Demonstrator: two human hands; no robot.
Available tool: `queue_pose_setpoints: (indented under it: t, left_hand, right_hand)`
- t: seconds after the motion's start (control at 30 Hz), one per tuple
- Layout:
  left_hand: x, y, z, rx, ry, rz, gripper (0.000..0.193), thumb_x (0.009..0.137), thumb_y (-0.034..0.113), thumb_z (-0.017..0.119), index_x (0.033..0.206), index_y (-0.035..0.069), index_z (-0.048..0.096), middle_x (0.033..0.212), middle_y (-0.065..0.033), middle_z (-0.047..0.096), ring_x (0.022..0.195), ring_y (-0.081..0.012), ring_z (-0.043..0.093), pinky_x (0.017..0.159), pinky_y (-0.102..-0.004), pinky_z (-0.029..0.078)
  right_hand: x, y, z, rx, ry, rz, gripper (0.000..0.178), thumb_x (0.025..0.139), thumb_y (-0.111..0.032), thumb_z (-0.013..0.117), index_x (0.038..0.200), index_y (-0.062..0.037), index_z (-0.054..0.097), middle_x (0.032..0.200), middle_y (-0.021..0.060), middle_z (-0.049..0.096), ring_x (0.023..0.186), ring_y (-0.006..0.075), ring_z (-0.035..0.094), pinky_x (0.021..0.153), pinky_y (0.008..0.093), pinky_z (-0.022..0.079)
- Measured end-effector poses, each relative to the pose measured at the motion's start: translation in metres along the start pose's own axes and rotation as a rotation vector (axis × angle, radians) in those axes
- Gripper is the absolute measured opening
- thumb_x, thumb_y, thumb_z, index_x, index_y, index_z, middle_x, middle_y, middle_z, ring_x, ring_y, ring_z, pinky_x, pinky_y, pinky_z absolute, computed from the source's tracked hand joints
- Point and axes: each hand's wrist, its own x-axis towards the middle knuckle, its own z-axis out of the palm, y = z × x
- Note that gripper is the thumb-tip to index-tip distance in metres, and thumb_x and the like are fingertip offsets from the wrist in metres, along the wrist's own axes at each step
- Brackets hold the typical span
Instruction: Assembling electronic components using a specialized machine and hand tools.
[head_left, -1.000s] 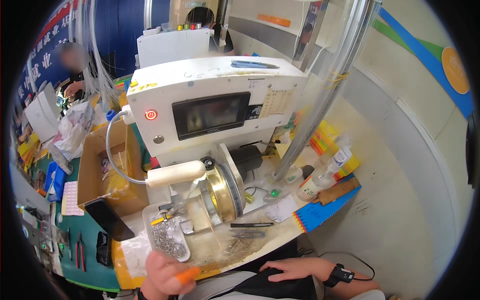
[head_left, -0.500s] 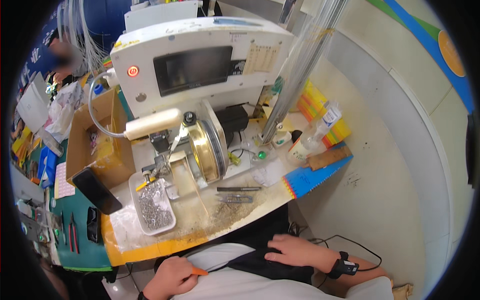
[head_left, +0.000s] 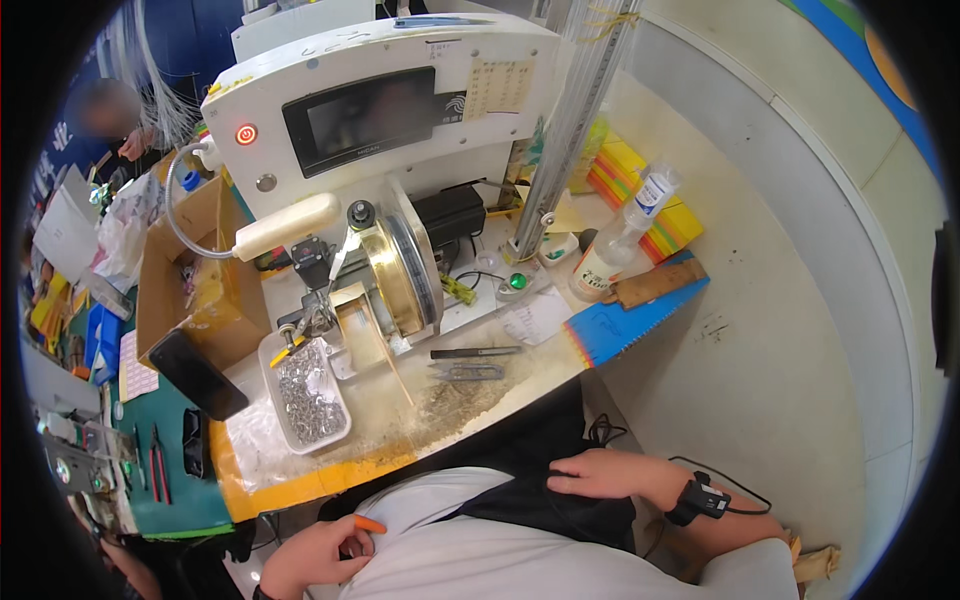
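My left hand point(head_left: 318, 556) rests at my lap, its fingers loosely curled and apart. An orange cover point(head_left: 370, 524), which looks like a finger cot, sticks out at one fingertip. My right hand point(head_left: 600, 473) lies flat over black cloth point(head_left: 540, 520) on my lap, fingers stretched, holding nothing. In front of both hands is the workbench, with grey thread snips point(head_left: 468, 372) and a slim black tool point(head_left: 475, 352) near its edge. Left of these stands a white tray point(head_left: 346, 405) of small silver metal parts point(head_left: 312, 395).
A white machine point(head_left: 240, 185) with a screen point(head_left: 365, 120) and gold wheel point(head_left: 395, 275) fills the bench's back. A phone point(head_left: 198, 375) leans by a cardboard box point(head_left: 205, 300). Right are a clear bottle point(head_left: 610, 260) and blue pad point(head_left: 620, 335). A co-worker's arm point(head_left: 130, 568) shows lower left.
My left hand has moved a little left and down, and its fingers have loosened. My right hand has shifted slightly up and right in the picture. The whole view has moved a little.
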Motion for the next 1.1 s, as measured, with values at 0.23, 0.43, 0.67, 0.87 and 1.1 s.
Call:
queue_pose_setpoints:
  t: [0.23,0.43,0.67,0.87,1.1]
  left_hand:
    - [0.025,0.014,0.016,0.274,0.074,0.075,0.022,0.090,0.017,0.074,0.108,0.007,0.068,0.088,-0.0106,0.076,0.080,-0.0301,0.075,0.074,-0.0369,0.059]
    - [0.046,0.041,0.014,0.319,0.145,0.224,0.018,0.090,0.018,0.074,0.103,0.007,0.071,0.082,-0.0112,0.074,0.077,-0.0327,0.074,0.069,-0.0408,0.058]
    - [0.115,0.104,0.025,0.325,0.008,0.470,0.032,0.099,0.020,0.065,0.126,0.004,0.064,0.104,-0.0160,0.069,0.099,-0.0327,0.068,0.087,-0.0411,0.053]
    - [0.195,0.100,0.045,0.097,-0.308,0.384,0.030,0.103,0.016,0.062,0.130,0.003,0.062,0.111,-0.0158,0.068,0.109,-0.0358,0.065,0.093,-0.0433,0.052]
    - [0.211,0.087,0.054,0.287,-0.344,0.711,0.022,0.100,0.013,0.065,0.120,0.001,0.065,0.113,-0.0167,0.064,0.111,-0.0361,0.063,0.094,-0.0432,0.052]
  right_hand:
    - [-0.010,0.003,0.000,0.059,-0.020,-0.001,0.060,0.108,-0.062,0.047,0.123,-0.0085,0.071,0.111,0.0220,0.074,0.106,0.0402,0.070,0.093,0.0459,0.053]
    - [-0.019,0.015,0.007,0.057,0.437,-0.238,0.037,0.103,-0.039,0.066,0.116,-0.0047,0.069,0.108,0.0180,0.071,0.107,0.0393,0.066,0.096,0.0471,0.052]
    - [-0.055,0.048,-0.008,0.314,0.350,0.243,0.049,0.100,-0.050,0.069,0.114,-0.0030,0.068,0.118,0.0153,0.067,0.107,0.0298,0.065,0.093,0.0385,0.052]
    - [-0.050,0.047,0.034,0.433,0.145,0.186,0.082,0.095,-0.064,0.071,0.139,0.0032,0.054,0.127,0.0180,0.066,0.117,0.0242,0.063,0.099,0.0362,0.051]
    - [-0.054,0.039,0.040,0.567,0.072,0.028,0.060,0.091,-0.020,0.085,0.138,-0.0005,0.054,0.124,0.0069,0.064,0.117,0.0144,0.059,0.101,0.0308,0.049]
